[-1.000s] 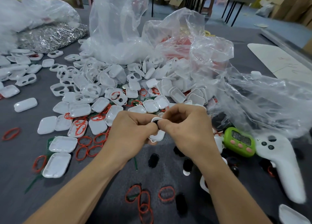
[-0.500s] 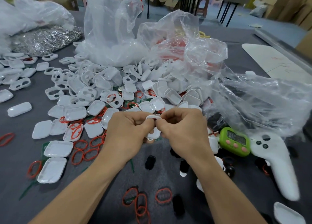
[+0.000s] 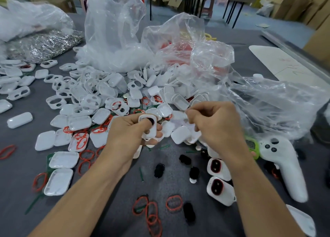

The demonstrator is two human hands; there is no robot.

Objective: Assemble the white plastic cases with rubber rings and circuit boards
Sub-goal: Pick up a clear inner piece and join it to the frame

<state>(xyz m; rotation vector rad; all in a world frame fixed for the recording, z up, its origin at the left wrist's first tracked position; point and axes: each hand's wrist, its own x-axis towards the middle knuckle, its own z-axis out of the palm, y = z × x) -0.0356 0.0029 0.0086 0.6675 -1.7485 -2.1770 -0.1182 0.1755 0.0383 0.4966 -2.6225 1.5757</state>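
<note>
- Gripped in left hand [image 3: 128,131]: one case [image 3: 150,132], face up above the table, thumb on it, seemingly to seat its black insert.
- Right hand [image 3: 217,127] curled just beside; blurred, so cannot tell whether holding anything.
- Set aside by right forearm: two cases [image 3: 222,173] with red rings fitted, probably finished.
- Up front: about four loose rings [image 3: 174,202].

A white case frame [image 3: 147,127], with a black piece in its upper opening, sits upright in the left hand [image 3: 128,134]. Loose white cases [image 3: 78,122] and red rubber rings [image 3: 174,202] litter the surface [image 3: 17,183].
</note>
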